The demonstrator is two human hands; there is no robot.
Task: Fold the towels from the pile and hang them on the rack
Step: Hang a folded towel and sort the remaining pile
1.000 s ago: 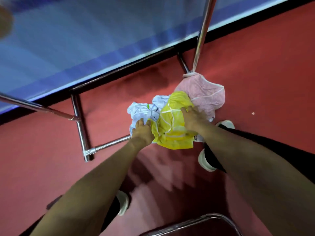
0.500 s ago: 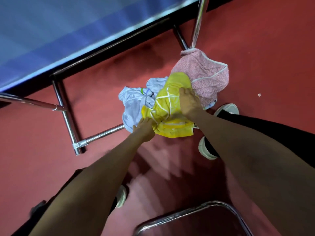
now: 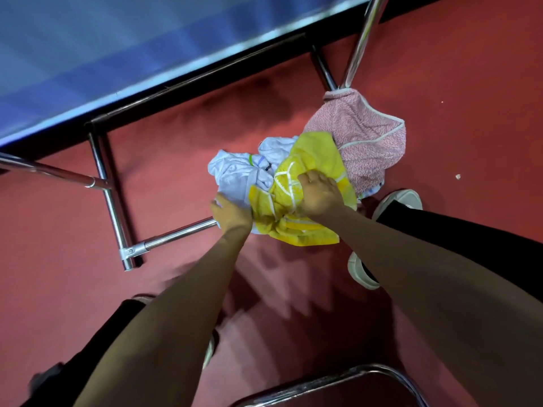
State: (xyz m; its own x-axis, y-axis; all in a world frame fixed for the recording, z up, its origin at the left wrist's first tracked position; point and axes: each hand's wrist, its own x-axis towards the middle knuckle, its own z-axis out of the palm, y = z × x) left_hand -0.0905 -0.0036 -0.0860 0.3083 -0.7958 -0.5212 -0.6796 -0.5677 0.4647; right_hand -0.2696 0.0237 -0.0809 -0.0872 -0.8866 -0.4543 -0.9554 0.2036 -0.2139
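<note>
Bright, even light from above — glare streaks the chrome rack tubes (image 3: 113, 207). Stepped, smeared shadows fall on the red floor (image 3: 470, 83) beneath the forearms. The blue tabletop (image 3: 102, 45) is motion-blurred — straight lines bow near the frame's edges.

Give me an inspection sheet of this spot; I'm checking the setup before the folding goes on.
Surface: red floor, bare apart from the pile.
Job's things: yellow towel on top of the pile, white towel to its left, pink towel behind, against a metal rack post.
Clutter: small pale scrap on the floor.
Hands: left hand at the yellow towel's left edge; right hand gripping its middle.
Cables: nothing seen.
Surroundings: blue table beyond the rack; a curved metal tube near the person.
</note>
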